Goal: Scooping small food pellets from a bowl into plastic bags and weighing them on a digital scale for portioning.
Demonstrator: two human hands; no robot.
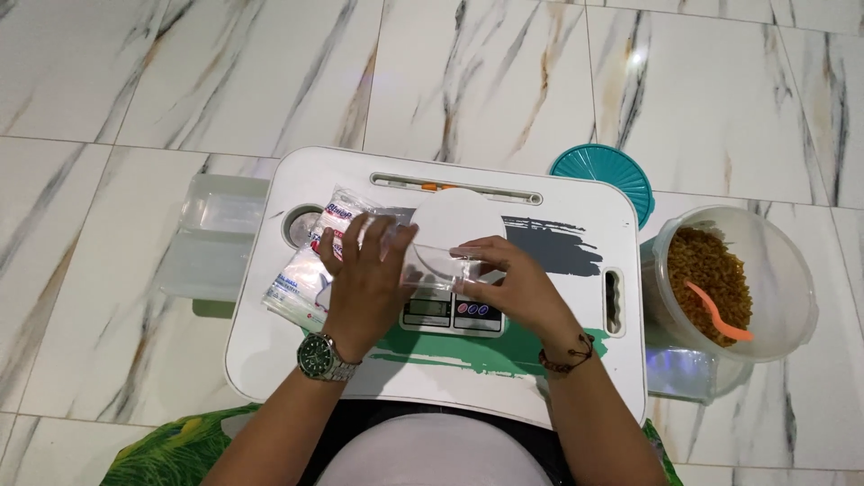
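Note:
Both my hands hold a small clear plastic bag (430,264) over a white digital kitchen scale (457,223). My left hand (364,281), with a wristwatch, grips the bag's left end. My right hand (515,283), with a dark bead bracelet, pinches the right end. The scale rests on a white lap table (576,360) with grey and green paint-stroke marks. A stack of clear printed plastic bags (301,279) lies under and left of my left hand.
A clear bucket (792,288) of brown pasta with an orange scoop (717,313) stands on the floor at right. Its teal lid (603,171) lies behind the table. A clear plastic box (211,238) sits at left. The floor is marble tile.

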